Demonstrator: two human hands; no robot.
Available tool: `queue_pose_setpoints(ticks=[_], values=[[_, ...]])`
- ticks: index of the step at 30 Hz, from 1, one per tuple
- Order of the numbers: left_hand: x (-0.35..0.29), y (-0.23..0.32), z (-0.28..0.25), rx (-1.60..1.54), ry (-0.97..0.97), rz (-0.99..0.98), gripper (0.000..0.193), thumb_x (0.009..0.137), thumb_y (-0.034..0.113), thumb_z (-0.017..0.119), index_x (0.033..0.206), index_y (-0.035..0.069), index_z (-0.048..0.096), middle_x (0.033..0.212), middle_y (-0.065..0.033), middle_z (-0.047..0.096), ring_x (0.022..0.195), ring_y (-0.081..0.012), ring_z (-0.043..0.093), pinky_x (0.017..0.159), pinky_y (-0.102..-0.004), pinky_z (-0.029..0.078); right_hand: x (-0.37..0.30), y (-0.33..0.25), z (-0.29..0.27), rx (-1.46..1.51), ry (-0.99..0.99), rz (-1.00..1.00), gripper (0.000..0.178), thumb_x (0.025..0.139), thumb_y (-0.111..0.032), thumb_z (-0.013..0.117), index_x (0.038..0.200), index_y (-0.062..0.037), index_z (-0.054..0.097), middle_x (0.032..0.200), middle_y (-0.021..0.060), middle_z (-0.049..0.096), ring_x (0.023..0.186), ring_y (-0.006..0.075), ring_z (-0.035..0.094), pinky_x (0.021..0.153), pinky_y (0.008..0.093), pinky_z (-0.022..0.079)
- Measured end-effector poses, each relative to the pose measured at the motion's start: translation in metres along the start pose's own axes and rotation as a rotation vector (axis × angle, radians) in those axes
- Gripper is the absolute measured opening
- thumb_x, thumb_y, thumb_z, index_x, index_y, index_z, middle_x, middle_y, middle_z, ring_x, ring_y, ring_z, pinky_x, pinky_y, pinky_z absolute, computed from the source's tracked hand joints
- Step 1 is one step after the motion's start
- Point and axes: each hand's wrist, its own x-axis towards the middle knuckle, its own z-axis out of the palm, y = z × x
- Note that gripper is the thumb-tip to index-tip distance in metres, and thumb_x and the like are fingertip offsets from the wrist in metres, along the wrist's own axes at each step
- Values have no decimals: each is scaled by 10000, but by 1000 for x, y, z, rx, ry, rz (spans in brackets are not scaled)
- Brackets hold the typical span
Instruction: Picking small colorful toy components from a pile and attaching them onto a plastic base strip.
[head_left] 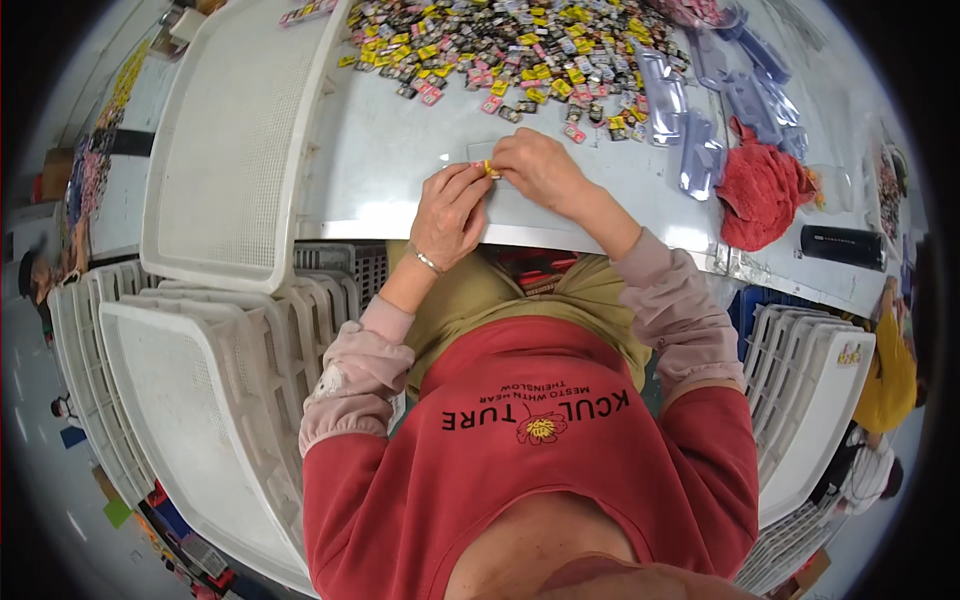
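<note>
Close to the table's front edge, my left hand [452,212] and my right hand [540,168] meet fingertip to fingertip. Both pinch a small yellow and pink plastic piece [490,169], mostly covered by the fingers, so its exact kind is unclear. Beyond my hands spreads a large heap of small block-like pieces [530,60] in black, yellow, pink and white. A few loose ones, such as a pink piece [573,133], lie at the heap's near side, just past my right hand.
An empty white mesh tray [225,140] rests at the table's left. Clear plastic blister shells [700,150], a crumpled red cloth [762,190] and a black cylinder [842,246] lie right. Stacked white trays [190,400] stand at my left, more trays [810,400] at my right. Other people work farther off.
</note>
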Motion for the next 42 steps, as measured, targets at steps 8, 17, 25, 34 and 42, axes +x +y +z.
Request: queue_pose_setpoints(ticks=[8, 17, 25, 34, 42], values=[[2, 9, -3, 129, -102, -39, 425, 768, 69, 605, 1192, 49, 583, 1280, -57, 555, 1132, -273, 504, 927, -396, 371, -23, -10, -10, 384, 207, 211, 94, 767, -21, 614, 855, -16, 648, 887, 127, 640, 840, 329, 616, 731, 399, 500], [7, 13, -2, 149, -120, -54, 444, 753, 53, 618, 1197, 65, 595, 1274, -54, 563, 1137, -277, 504, 949, -415, 369, -39, 59, -52, -145, 421, 312, 121, 785, -39, 674, 901, -5, 671, 878, 123, 640, 748, 275, 624, 666, 349, 497], [7, 12, 0, 157, -91, -55, 421, 751, 60, 627, 1172, 58, 606, 1237, -91, 570, 1137, -285, 504, 947, -415, 374, 17, 115, -99, -401, 713, 203, 214, 777, 13, 618, 984, -23, 655, 920, 130, 655, 862, 326, 622, 741, 411, 505], [7, 16, -1, 106, -64, -74, 392, 750, 56, 640, 1140, 38, 608, 1205, -105, 574, 1128, -305, 513, 952, -423, 379, 12, 143, -107, -515, 440, 259, 290, 750, -4, 603, 1016, -72, 695, 878, 114, 662, 814, 253, 668, 702, 386, 517], [-2, 12, -6, 22, -33, -120, 391, 755, 7, 602, 1146, 9, 593, 1199, -147, 569, 1119, -333, 517, 972, -433, 393, -14, 75, -99, 1278, 500, 548, 271, 916, -47, 585, 1179, 15, 594, 922, 60, 653, 868, 139, 648, 738, 241, 527]])
